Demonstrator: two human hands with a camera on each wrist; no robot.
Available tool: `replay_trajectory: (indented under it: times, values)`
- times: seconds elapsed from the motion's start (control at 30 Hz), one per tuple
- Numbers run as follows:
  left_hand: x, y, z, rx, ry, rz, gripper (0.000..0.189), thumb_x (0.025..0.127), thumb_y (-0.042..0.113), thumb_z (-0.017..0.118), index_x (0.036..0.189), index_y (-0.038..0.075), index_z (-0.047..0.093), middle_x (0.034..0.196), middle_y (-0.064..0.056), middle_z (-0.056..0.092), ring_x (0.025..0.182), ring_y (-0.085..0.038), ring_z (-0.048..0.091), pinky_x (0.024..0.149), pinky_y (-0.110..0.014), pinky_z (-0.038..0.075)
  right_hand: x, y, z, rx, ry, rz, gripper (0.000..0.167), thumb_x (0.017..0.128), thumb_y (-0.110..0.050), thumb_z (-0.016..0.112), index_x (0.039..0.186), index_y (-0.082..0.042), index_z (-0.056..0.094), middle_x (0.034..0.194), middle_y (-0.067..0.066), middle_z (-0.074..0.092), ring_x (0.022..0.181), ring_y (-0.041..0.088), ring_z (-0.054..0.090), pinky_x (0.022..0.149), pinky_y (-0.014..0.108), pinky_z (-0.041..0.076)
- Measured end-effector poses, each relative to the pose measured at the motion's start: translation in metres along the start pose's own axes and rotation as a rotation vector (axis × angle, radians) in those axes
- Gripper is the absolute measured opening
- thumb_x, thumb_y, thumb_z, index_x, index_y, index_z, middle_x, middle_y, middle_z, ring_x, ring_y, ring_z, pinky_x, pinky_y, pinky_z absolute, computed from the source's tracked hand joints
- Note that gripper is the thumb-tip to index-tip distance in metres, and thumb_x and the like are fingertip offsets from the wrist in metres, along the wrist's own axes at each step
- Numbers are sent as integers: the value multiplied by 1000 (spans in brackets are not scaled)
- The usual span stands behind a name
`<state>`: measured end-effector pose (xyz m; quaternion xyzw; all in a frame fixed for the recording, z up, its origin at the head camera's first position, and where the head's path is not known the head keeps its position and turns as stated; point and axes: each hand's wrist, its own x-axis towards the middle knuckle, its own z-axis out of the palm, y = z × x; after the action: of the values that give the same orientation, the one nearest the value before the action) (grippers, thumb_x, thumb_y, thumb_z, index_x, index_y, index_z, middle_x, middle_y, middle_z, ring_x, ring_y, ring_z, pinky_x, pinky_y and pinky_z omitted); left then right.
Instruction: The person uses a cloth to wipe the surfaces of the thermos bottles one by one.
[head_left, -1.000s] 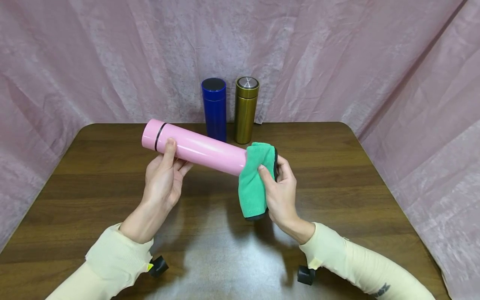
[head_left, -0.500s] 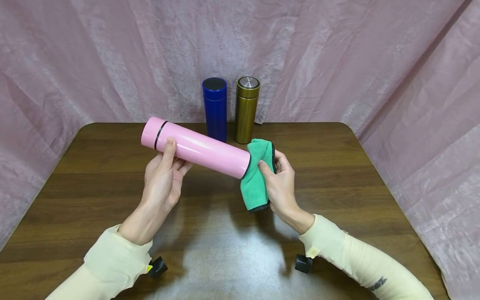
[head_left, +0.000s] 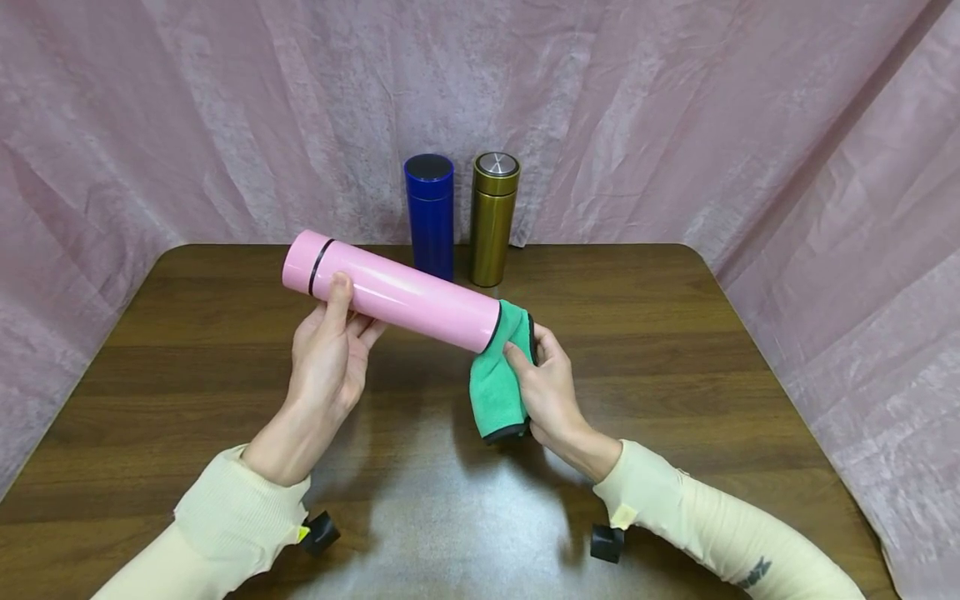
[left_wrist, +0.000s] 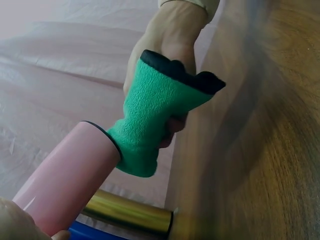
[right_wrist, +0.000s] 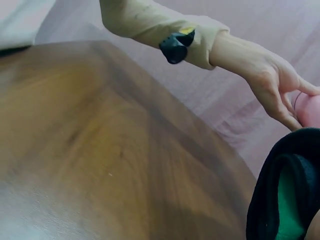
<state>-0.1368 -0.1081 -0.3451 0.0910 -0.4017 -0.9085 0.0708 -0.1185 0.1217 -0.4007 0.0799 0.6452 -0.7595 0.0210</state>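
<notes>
A pink thermos bottle (head_left: 416,296) is held above the table, tilted, its lid end up at the left and its base lower at the right. My left hand (head_left: 324,362) grips it near the lid, thumb across the front and fingers beneath. A green cloth (head_left: 498,392) with black edging lies against the bottle's base. The cloth is pinched in my right hand (head_left: 551,387), thumb in front, most fingers hidden behind it. In the left wrist view the cloth (left_wrist: 145,115) touches the rim of the base. Folded black edging of the cloth (right_wrist: 262,200) fills the right wrist view's corner.
Behind the pink bottle, a blue bottle (head_left: 431,221) and a gold bottle (head_left: 493,225) stand upright side by side on the brown wooden table (head_left: 645,333). Pink curtains (head_left: 600,108) hang along the back and sides.
My right hand with the cloth has shifted slightly left and rubbed over the bottle's base, first up, then down. The base's dark rim now shows. My left hand stays nearly still.
</notes>
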Motion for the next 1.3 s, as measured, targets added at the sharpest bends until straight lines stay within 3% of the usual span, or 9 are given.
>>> replay_trajectory:
  times: [0.23, 0.43, 0.67, 1.0, 1.3]
  values:
    - [4, -2, 3, -29, 20, 6, 38, 105, 30, 62, 132, 5, 55, 116, -6, 57, 119, -24, 57, 112, -43, 45, -16, 4, 1, -9, -45, 102, 35, 106, -12, 58, 140, -7, 50, 120, 14, 63, 94, 23, 69, 76, 38, 61]
    - [6, -2, 4, -64, 40, 12, 40, 104, 29, 62, 133, 4, 53, 122, -9, 55, 122, -26, 56, 113, -45, 44, -29, 2, -1, 38, -61, 83, 35, 106, -11, 59, 139, -7, 50, 121, 14, 62, 96, 25, 68, 78, 40, 61]
    - [6, -2, 5, -100, 66, -18, 41, 103, 29, 63, 134, 4, 53, 124, -8, 54, 125, -25, 54, 115, -44, 42, -40, 1, 0, 98, -10, -73, 36, 102, -1, 61, 136, -3, 50, 130, 12, 60, 108, 24, 63, 85, 34, 60]
    - [8, -3, 3, -115, 71, -56, 44, 104, 30, 61, 138, 4, 50, 130, -8, 53, 130, -25, 52, 117, -45, 38, -37, 1, 0, 77, 22, -415, 41, 97, 7, 66, 135, 4, 51, 125, 16, 60, 112, 28, 61, 92, 32, 58]
    - [4, -3, 2, -60, 33, -61, 43, 105, 29, 61, 138, 3, 49, 128, -8, 54, 128, -26, 53, 117, -45, 39, -18, -12, -3, 85, 69, -525, 38, 96, 7, 67, 132, 4, 53, 123, 15, 61, 112, 28, 61, 92, 31, 57]
